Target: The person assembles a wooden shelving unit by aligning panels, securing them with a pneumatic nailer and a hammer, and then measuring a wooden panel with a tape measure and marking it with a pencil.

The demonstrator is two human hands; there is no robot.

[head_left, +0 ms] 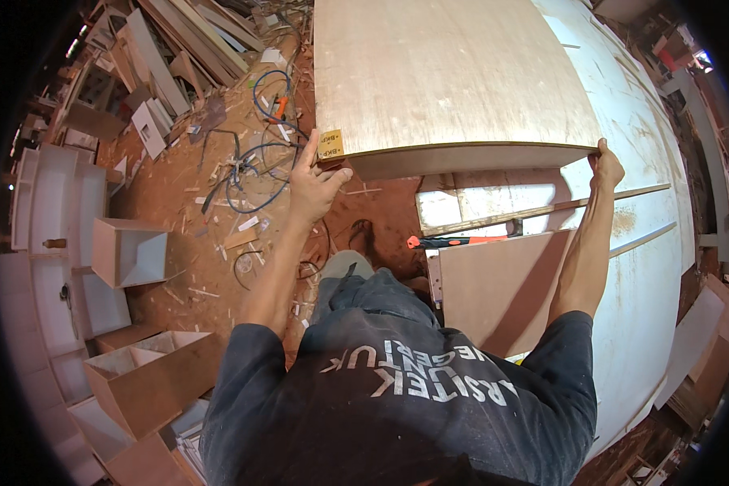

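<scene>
A large pale plywood panel [454, 73] stretches away in front of me, with another board showing under its near edge. My left hand [320, 182] grips its near left corner, thumb below and fingers up along the side, beside a yellow printed sticker [330, 144]. At the near right corner my right hand [607, 168] is closed on the panel's edge. Between my arms, a hammer [462, 241] with an orange and black handle lies by the far edge of a brown board [494, 283]. The undersides of both grips are partly hidden.
A white-topped work surface [640, 300] with wood strips [543, 212] runs along my right. Blue hose [255, 178] and wood scraps litter the earth floor on the left. Open wooden boxes [150, 368] stand at lower left; offcut boards [166, 49] are piled at far left.
</scene>
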